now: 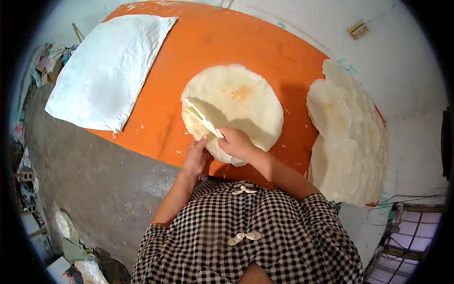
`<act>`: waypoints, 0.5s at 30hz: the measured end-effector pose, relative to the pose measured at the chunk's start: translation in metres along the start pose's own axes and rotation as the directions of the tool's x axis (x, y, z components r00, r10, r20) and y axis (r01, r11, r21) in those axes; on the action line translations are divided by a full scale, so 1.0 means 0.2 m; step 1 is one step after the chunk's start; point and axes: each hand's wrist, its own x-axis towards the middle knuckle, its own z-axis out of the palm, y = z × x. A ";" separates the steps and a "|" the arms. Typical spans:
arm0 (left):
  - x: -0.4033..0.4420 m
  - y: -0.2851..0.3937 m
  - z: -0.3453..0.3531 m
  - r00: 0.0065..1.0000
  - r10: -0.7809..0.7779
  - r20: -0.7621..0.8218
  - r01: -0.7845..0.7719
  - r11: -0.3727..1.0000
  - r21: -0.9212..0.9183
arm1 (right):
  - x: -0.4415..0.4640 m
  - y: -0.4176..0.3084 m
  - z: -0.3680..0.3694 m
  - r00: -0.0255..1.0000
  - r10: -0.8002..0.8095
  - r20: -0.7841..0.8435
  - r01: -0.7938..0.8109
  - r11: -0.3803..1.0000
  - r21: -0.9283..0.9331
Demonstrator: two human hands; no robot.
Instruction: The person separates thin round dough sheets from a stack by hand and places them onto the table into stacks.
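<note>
A round, pale, thin flatbread point(250, 104) with a browned patch lies on the orange tabletop in front of me, possibly the top of a stack. Its near-left edge is lifted and folded over. My right hand point(235, 143) is closed on the folded edge, thumb and fingers pinching it. At the near rim, my left hand point(196, 155) grips the flatbread's edge, thumb on top and the other fingers mostly hidden below.
Many overlapping flatbreads point(347, 142) are spread at the table's right end. A white cloth sack point(111, 71) lies flat at the left. The orange table point(217, 38) meets a pale wall behind. Grey floor point(94, 165) shows at left, with clutter along its edge.
</note>
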 end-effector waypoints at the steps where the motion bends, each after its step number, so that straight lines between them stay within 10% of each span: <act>1: 0.01 -0.01 0.00 0.999 0.033 -0.004 -0.032 0.999 0.042 | 0.00 0.00 0.01 1.000 -0.006 -0.017 0.005 0.999 -0.044; 10: 0.06 -0.04 0.01 0.986 0.107 -0.130 -0.087 0.985 0.147 | 0.02 0.14 0.12 0.996 0.032 0.086 -0.067 0.899 0.433; 15: 0.10 -0.05 -0.08 0.992 0.048 -0.114 -0.043 0.998 0.042 | -0.10 0.02 0.09 0.987 -0.119 -0.109 0.125 0.991 0.055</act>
